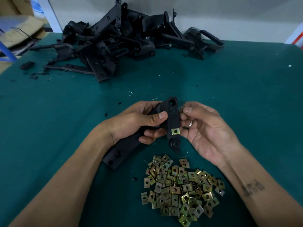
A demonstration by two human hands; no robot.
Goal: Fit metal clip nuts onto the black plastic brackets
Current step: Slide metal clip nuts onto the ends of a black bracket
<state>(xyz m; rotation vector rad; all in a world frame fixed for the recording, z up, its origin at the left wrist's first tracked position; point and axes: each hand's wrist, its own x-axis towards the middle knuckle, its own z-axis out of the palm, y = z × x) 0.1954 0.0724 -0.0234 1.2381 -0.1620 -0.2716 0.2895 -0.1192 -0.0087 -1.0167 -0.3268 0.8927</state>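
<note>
At the green counter (229, 95), I watch the left hand (136, 123) grip a black plastic bracket (173, 122), fingers and thumb curled round its body so that its narrow arm stands nearly upright between the two hands. One brass-coloured clip nut (175, 131) already sits on the lower part of that arm, just above the round boss at its bottom end. The right hand (205, 126) pinches a second clip nut (182, 109) between thumb and fingertips, just beside the bracket's right edge and level with the small holes near its top; whether the nut yet touches the plastic I cannot tell. The loose pile of clip nuts (180, 189) lies on the counter below the bracket, toward me, and the heap of unfinished brackets (124, 41) lies well beyond it at the counter's far side. In my judgement the risk lies in the next push: if the nut meets the edge tilted or off the hole, it could jam or seat out of line, or spring from the pinch and drop among the pile below.
</note>
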